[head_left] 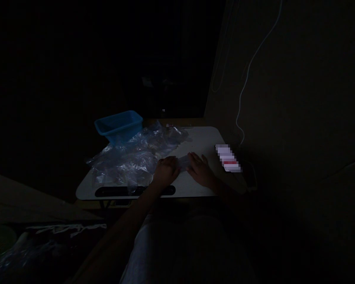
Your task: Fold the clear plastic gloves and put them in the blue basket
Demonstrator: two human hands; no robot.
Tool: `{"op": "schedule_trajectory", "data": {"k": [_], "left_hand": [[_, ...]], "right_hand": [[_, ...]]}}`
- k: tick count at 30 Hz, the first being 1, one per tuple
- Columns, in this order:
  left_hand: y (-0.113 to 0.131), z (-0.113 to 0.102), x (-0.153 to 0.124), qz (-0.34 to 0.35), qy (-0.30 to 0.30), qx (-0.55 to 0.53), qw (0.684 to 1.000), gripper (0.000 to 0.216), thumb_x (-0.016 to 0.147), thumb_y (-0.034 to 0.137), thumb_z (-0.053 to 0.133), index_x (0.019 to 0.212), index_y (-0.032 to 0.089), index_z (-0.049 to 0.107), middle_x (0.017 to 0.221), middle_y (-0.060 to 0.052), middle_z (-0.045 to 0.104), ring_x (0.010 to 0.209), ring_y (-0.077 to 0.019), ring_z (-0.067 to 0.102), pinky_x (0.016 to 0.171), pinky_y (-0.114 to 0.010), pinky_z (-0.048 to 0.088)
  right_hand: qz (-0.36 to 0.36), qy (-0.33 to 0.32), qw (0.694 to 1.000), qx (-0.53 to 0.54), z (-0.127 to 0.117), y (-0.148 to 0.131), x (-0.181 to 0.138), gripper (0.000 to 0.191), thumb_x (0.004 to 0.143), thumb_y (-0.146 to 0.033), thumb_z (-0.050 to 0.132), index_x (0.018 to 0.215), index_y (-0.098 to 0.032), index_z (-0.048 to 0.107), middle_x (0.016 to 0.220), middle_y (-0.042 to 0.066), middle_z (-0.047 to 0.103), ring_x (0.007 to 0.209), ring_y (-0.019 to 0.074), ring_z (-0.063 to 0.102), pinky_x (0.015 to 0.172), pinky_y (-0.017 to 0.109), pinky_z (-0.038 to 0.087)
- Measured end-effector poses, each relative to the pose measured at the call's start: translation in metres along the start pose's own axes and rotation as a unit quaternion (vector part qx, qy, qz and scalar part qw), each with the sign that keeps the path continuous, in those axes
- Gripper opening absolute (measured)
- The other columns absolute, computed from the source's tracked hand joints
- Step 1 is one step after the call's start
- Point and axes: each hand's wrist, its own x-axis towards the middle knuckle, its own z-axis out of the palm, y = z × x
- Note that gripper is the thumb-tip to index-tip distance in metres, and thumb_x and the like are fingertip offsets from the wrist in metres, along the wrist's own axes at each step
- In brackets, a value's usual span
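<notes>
Touching a film piece (184, 161) just below frame centre: left hand (166, 172) at left end, fingers slightly bent; right hand (200, 171) at right, fingers slightly spread. Can't tell if either grips. Blue bin (122, 130) left of centre.

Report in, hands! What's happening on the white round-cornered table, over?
Left hand, right hand: at opposite sides of small, clear plastic piece. Piece: on the table, between hands. Crumpled clear plastic heap: close beside left hand. Over.
</notes>
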Motion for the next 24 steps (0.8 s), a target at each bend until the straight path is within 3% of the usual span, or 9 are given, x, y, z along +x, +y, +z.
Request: {"op": "schedule_trajectory", "data": {"k": [5,11,16,24], "left_hand": [[-0.002,0.003,0.001,0.045,-0.023,-0.011,0.999,0.039,0.083,0.033,0.04,0.116,0.014,0.051,0.122,-0.012,0.053,0.112,-0.0207,0.049,0.095,-0.037,0.034],[-0.003,0.003,0.001,0.047,-0.04,-0.004,0.998,0.041,0.081,0.036,0.043,0.116,0.015,0.052,0.123,-0.013,0.052,0.114,-0.0224,0.048,0.095,-0.038,0.033],[-0.003,0.002,-0.001,0.066,-0.017,-0.026,0.997,0.044,0.081,0.035,0.044,0.121,0.016,0.048,0.123,-0.011,0.053,0.113,-0.022,0.048,0.096,-0.039,0.032],[-0.001,0.001,-0.003,0.084,-0.017,-0.015,0.996,0.033,0.082,0.036,0.044,0.105,0.019,0.061,0.114,-0.009,0.059,0.102,-0.0211,0.055,0.092,-0.037,0.037]], "right_hand": [[-0.052,-0.009,0.999,-0.001,0.001,-0.009,0.006,0.055,0.09,-0.038,0.025,0.137,-0.01,0.023,0.141,0.014,0.03,0.132,0.0215,0.021,0.105,0.047,0.011],[-0.091,-0.025,0.995,-0.015,0.007,-0.011,0.009,0.052,0.091,-0.039,0.023,0.136,-0.011,0.027,0.139,0.014,0.033,0.13,0.0215,0.024,0.105,0.048,0.01],[-0.09,-0.049,0.995,-0.015,0.006,-0.011,0.009,0.053,0.092,-0.039,0.02,0.136,-0.011,0.025,0.139,0.013,0.033,0.129,0.0208,0.027,0.105,0.048,0.011],[-0.078,-0.069,0.995,0.009,0.004,-0.012,0.011,0.053,0.092,-0.037,0.019,0.136,-0.01,0.025,0.139,0.013,0.032,0.129,0.0199,0.028,0.105,0.048,0.011]]}}
